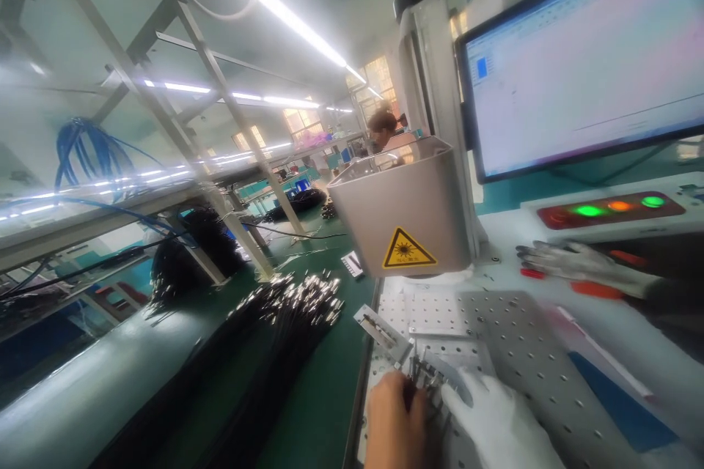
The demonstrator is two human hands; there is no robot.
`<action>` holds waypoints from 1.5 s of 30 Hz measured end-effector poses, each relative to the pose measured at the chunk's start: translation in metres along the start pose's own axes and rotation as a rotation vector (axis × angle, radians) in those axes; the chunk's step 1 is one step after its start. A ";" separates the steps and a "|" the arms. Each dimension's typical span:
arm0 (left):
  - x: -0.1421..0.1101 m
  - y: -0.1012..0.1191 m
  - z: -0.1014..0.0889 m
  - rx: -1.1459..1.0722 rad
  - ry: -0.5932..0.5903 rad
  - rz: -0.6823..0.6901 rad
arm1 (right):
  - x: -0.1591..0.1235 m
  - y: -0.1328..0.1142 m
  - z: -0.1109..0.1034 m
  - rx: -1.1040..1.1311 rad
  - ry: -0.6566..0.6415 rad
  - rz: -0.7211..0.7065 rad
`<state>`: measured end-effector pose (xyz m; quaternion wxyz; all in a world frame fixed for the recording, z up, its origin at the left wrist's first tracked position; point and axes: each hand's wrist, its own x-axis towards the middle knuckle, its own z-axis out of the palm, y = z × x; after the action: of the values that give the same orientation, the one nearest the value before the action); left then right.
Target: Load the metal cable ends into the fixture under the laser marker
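Observation:
My left hand is bare, with its fingers curled together at the near end of a small metal fixture. Something dark shows between its thumb and forefinger, too small and blurred to name. My right hand, in a white glove, lies against the fixture's right side, thumb and forefinger spread apart. A flat metal plate with a slot juts out at the fixture's far left. Beneath both hands is a perforated metal bed. To the left lies a bundle of black cables with shiny metal ends.
A grey machine head with a yellow laser warning sign hangs over the bed. At right are a monitor, a panel of lit buttons and a grey glove; whether a hand fills it, I cannot tell. A person is behind.

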<state>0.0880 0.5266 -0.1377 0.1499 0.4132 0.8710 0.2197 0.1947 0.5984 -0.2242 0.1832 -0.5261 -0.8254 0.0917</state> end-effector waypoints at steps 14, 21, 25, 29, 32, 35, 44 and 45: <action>0.002 0.010 0.000 0.099 -0.096 0.000 | 0.002 -0.002 -0.011 -0.076 0.039 -0.010; 0.002 0.010 -0.002 0.050 -0.120 -0.054 | 0.009 -0.008 -0.018 -0.081 -0.011 -0.002; 0.006 0.006 -0.002 -0.012 -0.129 -0.055 | 0.010 -0.010 -0.017 -0.081 -0.056 0.022; 0.015 0.001 -0.007 -0.123 -0.184 -0.043 | 0.011 -0.008 -0.019 -0.046 -0.124 0.022; 0.019 -0.004 -0.017 -0.174 -0.140 0.021 | 0.014 -0.007 -0.021 -0.002 -0.189 0.027; 0.020 -0.012 -0.026 -0.276 -0.133 0.051 | 0.015 -0.005 -0.020 0.021 -0.210 0.029; 0.014 -0.017 -0.013 -0.376 -0.148 -0.067 | 0.015 -0.003 -0.010 0.019 -0.159 0.035; 0.014 -0.014 -0.012 -0.372 -0.151 -0.066 | 0.015 -0.004 -0.009 0.010 -0.150 0.026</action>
<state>0.0649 0.5263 -0.1358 0.2955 0.3647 0.8149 0.3400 0.1897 0.6096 -0.2118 0.1222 -0.5276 -0.8293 0.1377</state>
